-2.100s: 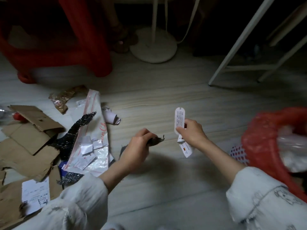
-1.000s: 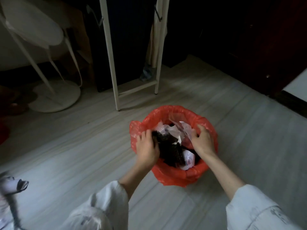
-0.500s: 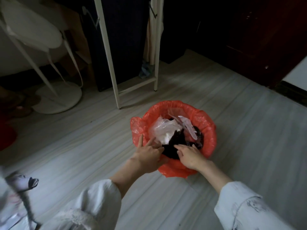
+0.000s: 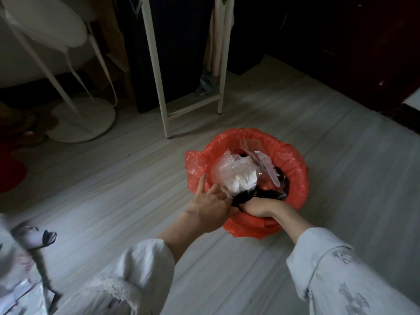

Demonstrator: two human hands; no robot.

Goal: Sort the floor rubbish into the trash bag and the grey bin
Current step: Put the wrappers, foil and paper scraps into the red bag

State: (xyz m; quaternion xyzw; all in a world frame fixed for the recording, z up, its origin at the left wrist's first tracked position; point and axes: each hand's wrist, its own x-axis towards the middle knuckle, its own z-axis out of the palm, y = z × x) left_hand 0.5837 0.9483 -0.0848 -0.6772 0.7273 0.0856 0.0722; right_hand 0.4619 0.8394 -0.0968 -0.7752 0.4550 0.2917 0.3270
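Note:
A red trash bag [image 4: 295, 160] lines a round bin on the pale floor, and the bin itself is hidden under it. Inside lie a clear plastic bag [image 4: 236, 176] with white stuff in it, a clear strip and a crumpled black film [image 4: 268, 193]. My left hand [image 4: 211, 208] is at the near rim, its index finger straight along the bag's edge and the other fingers touching the clear bag. Beside it, my right hand [image 4: 259, 208] curls into the near end of the black film, which covers its fingertips.
A white frame [image 4: 159, 87] stands just behind the bag, and a fan's round base [image 4: 81, 119] sits at the back left. Loose paper and wrapper litter [image 4: 27, 237] lies at the lower left. Dark furniture [image 4: 363, 53] closes off the right. A red stool edge [image 4: 9, 176] shows at far left.
Both hands carried a tag and a black scrap from the litter pile to the red bag and dropped them in. The right hand has since dug into the black film at the near rim.

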